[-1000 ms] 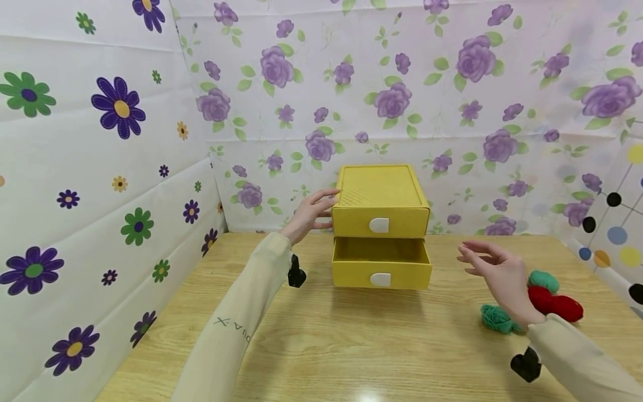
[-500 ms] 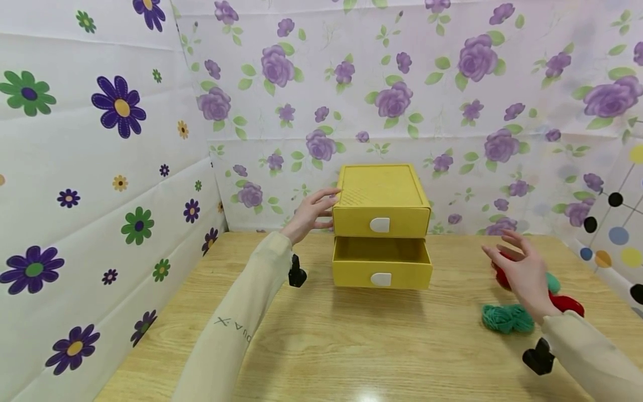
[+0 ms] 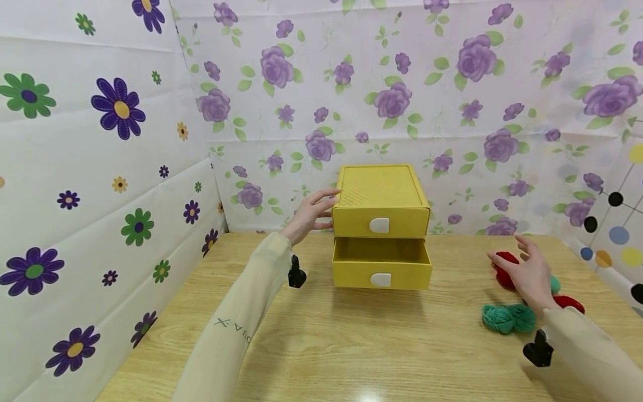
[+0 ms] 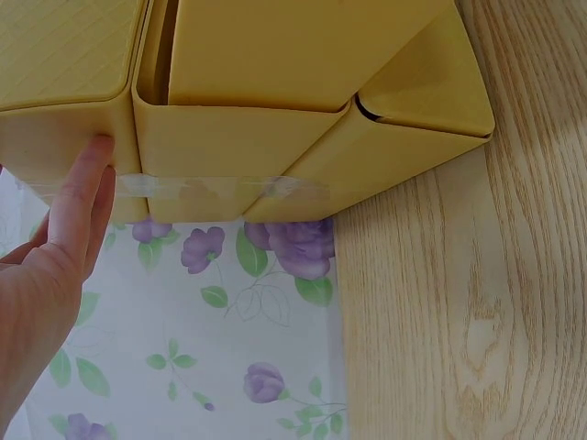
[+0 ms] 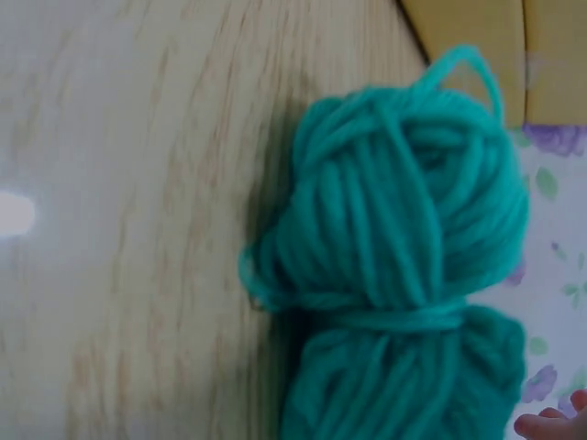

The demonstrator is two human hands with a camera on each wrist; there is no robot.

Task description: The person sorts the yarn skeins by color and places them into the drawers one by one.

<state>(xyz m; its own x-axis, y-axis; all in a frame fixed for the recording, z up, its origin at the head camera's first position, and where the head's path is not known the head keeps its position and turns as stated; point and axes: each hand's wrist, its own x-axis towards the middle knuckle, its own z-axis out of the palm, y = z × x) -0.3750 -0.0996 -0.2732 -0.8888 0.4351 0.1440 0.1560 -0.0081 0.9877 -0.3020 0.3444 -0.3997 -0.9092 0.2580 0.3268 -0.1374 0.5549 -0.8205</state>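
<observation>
The yellow two-drawer box point(image 3: 382, 187) stands on the table, its lower drawer point(image 3: 382, 276) pulled out and its upper one closed. My left hand point(image 3: 307, 218) touches the box's left side with extended fingers; the left wrist view shows a fingertip point(image 4: 104, 147) against that wall. Over on the right, my right hand point(image 3: 531, 276) hovers by the yarn, thumb and fingers apart. Red yarn point(image 3: 504, 273) lies just beyond its thumb, partly hidden. A green yarn skein point(image 3: 508, 318), tied at its middle, lies nearer; this green skein point(image 5: 404, 202) fills much of the right wrist view.
A paler green skein point(image 3: 555, 285) and another red part point(image 3: 569, 303) show behind the right hand and wrist. The wooden table point(image 3: 372, 346) meets a flowered sheet point(image 3: 301, 111) at the back, with more patterned sheets at both sides.
My right hand has moved rightward, away from the box, to the red yarn, uncovering more of the green skein. The left hand stays at the box.
</observation>
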